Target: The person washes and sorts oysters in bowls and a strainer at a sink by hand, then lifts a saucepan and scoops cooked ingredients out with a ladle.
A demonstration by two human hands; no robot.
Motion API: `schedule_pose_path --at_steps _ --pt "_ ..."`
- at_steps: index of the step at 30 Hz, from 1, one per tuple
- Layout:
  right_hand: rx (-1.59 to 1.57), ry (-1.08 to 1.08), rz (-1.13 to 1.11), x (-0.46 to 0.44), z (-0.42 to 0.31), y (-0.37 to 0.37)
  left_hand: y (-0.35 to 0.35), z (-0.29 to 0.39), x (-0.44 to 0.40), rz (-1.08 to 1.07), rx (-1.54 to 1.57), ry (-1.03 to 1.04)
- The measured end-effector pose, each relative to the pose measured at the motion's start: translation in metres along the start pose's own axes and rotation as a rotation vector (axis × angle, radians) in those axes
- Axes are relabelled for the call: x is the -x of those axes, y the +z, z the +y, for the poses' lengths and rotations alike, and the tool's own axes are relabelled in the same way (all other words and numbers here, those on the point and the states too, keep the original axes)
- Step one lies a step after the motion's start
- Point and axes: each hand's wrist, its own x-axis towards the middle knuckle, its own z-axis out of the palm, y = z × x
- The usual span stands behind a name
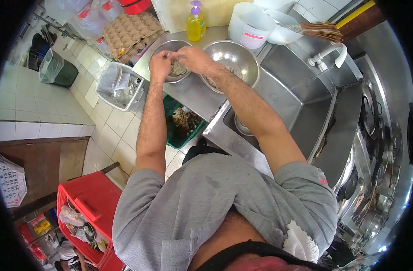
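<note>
Both hands meet over a steel bowl (187, 77) that holds small pale-grey food pieces (177, 68), too small to name. My left hand (160, 66) is above the bowl's left side, its fingers pinched together. From the right, my right hand (194, 59) reaches in with bent fingertips touching the left ones. Whatever is between the fingers is too small to make out. Under my right forearm stands a larger steel colander (249, 67) with some similar pieces inside. Both vessels rest on the steel counter (188, 97) beside the sink.
At right is the steel sink (279, 81) with a white faucet (328, 56). Behind stand a yellow soap bottle (196, 27), a white bucket (247, 27) and egg trays (129, 34). Below the counter are a green bin (172, 135) of scraps and a white bin (120, 104).
</note>
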Motion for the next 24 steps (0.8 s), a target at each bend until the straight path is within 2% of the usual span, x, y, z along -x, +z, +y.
schedule_pose_path --at_steps 2,3,5,6,7,9,10,15,17,18,21,23,24 --pt "-0.007 0.006 0.026 0.004 0.009 -0.011 -0.002 0.001 0.000 -0.023 -0.065 -0.052" --pt "-0.007 0.122 0.068 0.010 0.006 -0.028 -0.002 0.000 -0.001 -0.029 -0.063 -0.056" --pt "-0.013 0.337 0.084 0.030 0.012 -0.055 -0.002 -0.005 -0.005 0.070 -0.097 0.136" --pt "-0.018 0.434 0.057 0.040 0.019 -0.068 -0.010 0.003 -0.004 -0.072 -0.096 0.093" --pt "-0.013 0.443 0.061 0.051 0.031 -0.075 -0.007 -0.006 -0.005 -0.080 -0.091 0.096" --pt "0.282 0.468 -0.159 0.069 0.052 -0.077 0.001 -0.017 -0.006 -0.143 -0.550 0.291" --pt "0.332 0.463 -0.251 0.075 0.054 -0.074 0.004 -0.017 -0.005 -0.230 -0.650 0.189" --pt "0.316 0.519 -0.395 0.092 0.039 -0.042 0.006 0.007 0.009 -0.134 -0.540 0.200" --pt "0.520 0.411 -0.127 0.103 0.054 -0.021 0.009 0.015 0.014 -0.103 -0.459 0.206" --pt "0.520 0.414 -0.124 0.103 0.061 -0.019 0.011 0.021 0.019 -0.076 -0.398 0.238" --pt "0.415 0.436 -0.150 0.098 0.072 -0.027 0.015 0.041 0.032 -0.041 -0.332 0.298" --pt "0.122 0.552 -0.046 0.094 0.068 -0.046 0.016 0.058 0.032 -0.030 -0.328 0.325" --pt "0.122 0.555 -0.044 0.093 0.066 -0.052 0.016 0.066 0.033 -0.041 -0.233 0.312"
